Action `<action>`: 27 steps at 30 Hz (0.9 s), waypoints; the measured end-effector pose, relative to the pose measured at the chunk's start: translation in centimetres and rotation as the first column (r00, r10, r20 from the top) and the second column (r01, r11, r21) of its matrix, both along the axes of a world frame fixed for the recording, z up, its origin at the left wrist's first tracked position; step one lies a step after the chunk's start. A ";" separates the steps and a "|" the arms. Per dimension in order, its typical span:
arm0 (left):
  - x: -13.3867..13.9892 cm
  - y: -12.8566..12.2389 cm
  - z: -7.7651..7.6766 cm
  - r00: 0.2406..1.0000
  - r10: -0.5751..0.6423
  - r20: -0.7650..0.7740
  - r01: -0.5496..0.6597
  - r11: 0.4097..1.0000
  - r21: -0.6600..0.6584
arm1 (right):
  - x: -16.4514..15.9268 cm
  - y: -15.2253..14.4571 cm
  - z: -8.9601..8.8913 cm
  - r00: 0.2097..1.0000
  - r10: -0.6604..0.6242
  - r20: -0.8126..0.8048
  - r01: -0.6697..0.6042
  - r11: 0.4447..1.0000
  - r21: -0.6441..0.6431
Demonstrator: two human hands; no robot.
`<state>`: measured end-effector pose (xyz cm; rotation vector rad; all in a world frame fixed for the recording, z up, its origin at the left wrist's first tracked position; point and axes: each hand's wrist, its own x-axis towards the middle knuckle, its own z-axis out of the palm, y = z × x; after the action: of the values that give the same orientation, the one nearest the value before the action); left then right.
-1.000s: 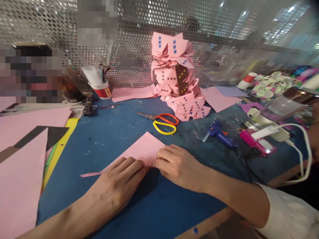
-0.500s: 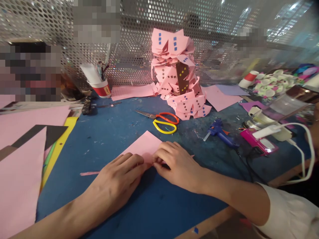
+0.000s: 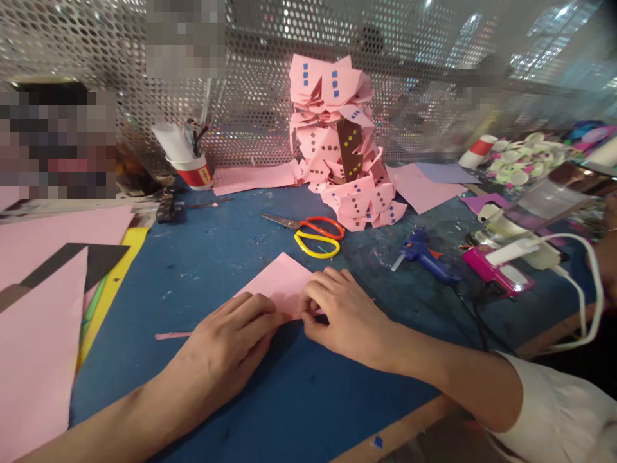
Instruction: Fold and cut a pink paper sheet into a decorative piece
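A piece of pink paper (image 3: pixel 279 278) lies on the blue tabletop with one corner pointing away from me. My left hand (image 3: pixel 231 334) rests on its left side, fingers curled together and pressing its near edge. At the right side, my right hand (image 3: pixel 340 318) has its thumb and fingers pinched at the near edge of the same paper. The fingers cover much of that edge. From beside my left hand a narrow pink paper strip (image 3: pixel 172 335) sticks out to the left. Scissors (image 3: pixel 318 236) with red and yellow handles lie just beyond the paper.
A stacked pink paper model (image 3: pixel 332 141) with small coloured squares stands at the back. To the right lie a blue glue gun (image 3: pixel 427 257) and a pink device (image 3: pixel 496 273) with a white cable. Paper sheets (image 3: pixel 43 347) cover the left; a cup (image 3: pixel 193 170) holds tools.
My right hand has shifted slightly right along the paper's near edge, away from my left hand. The left hand stays almost in place.
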<state>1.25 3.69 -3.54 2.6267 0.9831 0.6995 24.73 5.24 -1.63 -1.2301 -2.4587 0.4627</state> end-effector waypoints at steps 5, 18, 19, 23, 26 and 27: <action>-0.1 -0.1 -0.1 1.000 -0.006 -0.006 0.005 1.000 -0.010 | 0.2 0.1 0.2 1.000 -0.009 0.015 0.009 1.000 -0.006; -0.4 -0.1 -0.2 1.000 -0.025 -0.011 0.024 1.000 -0.016 | 1.5 0.2 0.5 0.999 -0.015 0.046 0.016 1.000 -0.007; -0.4 -0.1 -0.2 1.000 -0.025 -0.011 0.025 1.000 -0.015 | 1.7 0.3 0.5 0.999 -0.014 0.046 0.015 1.000 -0.012; -0.3 0.0 -0.3 1.000 -0.021 -0.008 0.021 1.000 -0.016 | 2.2 0.5 0.6 0.998 -0.015 0.058 0.016 1.000 -0.020; -0.4 0.1 -0.4 1.000 -0.021 -0.021 0.021 1.000 -0.016 | 2.6 0.6 0.8 0.997 -0.009 0.077 0.011 1.000 -0.027; -0.4 0.1 -0.4 0.999 -0.020 -0.025 0.020 1.000 -0.015 | 2.8 0.6 0.9 0.997 -0.006 0.082 0.009 1.000 -0.030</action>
<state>0.80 3.76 -3.93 2.6352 0.9636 0.6538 27.49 5.85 -0.72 -1.2944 -2.5234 0.4581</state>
